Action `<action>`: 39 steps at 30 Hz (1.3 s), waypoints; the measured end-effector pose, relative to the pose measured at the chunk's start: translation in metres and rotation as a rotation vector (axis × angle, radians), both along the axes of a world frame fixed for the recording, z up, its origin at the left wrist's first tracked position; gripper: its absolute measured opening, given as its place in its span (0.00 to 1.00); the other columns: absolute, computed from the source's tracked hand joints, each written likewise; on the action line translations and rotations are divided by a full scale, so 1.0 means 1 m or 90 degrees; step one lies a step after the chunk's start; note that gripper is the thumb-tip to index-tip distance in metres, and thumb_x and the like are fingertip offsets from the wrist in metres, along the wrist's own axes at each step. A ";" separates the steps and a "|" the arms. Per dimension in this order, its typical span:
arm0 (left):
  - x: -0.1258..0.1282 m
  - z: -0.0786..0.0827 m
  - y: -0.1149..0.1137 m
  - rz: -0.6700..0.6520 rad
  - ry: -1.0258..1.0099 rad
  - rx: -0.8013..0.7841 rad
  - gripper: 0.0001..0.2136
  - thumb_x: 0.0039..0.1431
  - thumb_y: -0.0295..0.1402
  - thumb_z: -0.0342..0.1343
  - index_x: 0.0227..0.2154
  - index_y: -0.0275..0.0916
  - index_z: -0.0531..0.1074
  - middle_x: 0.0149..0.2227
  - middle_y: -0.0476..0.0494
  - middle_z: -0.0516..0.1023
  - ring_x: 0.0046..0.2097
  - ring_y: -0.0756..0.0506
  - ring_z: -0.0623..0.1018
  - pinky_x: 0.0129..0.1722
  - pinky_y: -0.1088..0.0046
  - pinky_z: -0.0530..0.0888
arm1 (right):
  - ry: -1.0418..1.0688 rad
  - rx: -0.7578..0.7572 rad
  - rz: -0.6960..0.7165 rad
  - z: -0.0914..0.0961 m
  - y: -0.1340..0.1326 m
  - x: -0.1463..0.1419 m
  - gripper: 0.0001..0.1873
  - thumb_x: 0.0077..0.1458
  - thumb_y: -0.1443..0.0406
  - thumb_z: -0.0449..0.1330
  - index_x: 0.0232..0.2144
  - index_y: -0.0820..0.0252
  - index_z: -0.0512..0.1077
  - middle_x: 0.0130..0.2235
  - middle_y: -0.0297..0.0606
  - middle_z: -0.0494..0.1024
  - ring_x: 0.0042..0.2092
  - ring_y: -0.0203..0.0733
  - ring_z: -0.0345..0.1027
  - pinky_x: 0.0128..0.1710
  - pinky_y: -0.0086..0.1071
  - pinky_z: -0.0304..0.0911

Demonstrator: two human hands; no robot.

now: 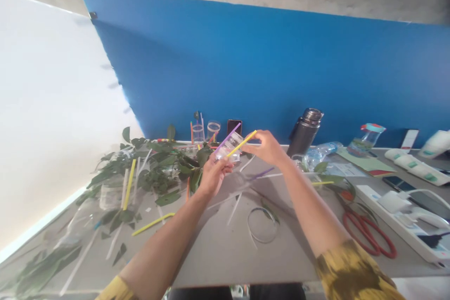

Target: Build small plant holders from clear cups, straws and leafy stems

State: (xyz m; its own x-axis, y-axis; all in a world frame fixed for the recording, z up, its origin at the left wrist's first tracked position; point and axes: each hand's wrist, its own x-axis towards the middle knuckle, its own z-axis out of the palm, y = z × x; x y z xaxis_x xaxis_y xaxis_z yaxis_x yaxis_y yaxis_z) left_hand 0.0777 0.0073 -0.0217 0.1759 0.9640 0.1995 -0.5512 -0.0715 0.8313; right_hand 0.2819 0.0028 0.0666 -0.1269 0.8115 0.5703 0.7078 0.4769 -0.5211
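cup (228,146) clenched in left grip (214,176), yellow straw (242,144) slanting across it, upper end pinched in right grip (267,147).

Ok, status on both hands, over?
Left hand gripping clear plastic cup. Purple straw and yellow straw crossing cup. Right hand fingers at yellow straw's end. Leafy cuttings beside left hand.

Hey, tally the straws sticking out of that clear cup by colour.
In the clear cup:
yellow straw: 1
purple straw: 1
Total: 2
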 end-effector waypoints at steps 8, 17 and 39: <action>0.001 -0.007 0.001 0.000 0.070 0.052 0.30 0.49 0.44 0.73 0.54 0.38 0.74 0.36 0.44 0.82 0.32 0.46 0.80 0.34 0.69 0.75 | 0.203 -0.193 0.147 -0.012 0.003 -0.011 0.22 0.44 0.48 0.72 0.29 0.61 0.80 0.31 0.35 0.77 0.31 0.37 0.63 0.32 0.32 0.57; 0.002 -0.004 -0.002 0.016 0.108 0.055 0.31 0.47 0.48 0.74 0.52 0.37 0.76 0.39 0.41 0.83 0.33 0.44 0.82 0.33 0.67 0.78 | 0.192 -0.184 0.134 -0.014 0.002 -0.017 0.23 0.45 0.48 0.71 0.27 0.62 0.79 0.27 0.32 0.71 0.29 0.35 0.58 0.30 0.31 0.53; 0.002 0.007 -0.006 0.094 0.118 0.102 0.28 0.41 0.42 0.77 0.45 0.36 0.78 0.35 0.44 0.83 0.33 0.45 0.80 0.35 0.66 0.79 | 0.256 -0.199 0.228 -0.024 0.007 -0.014 0.19 0.42 0.52 0.75 0.24 0.60 0.79 0.32 0.37 0.79 0.34 0.43 0.71 0.36 0.35 0.66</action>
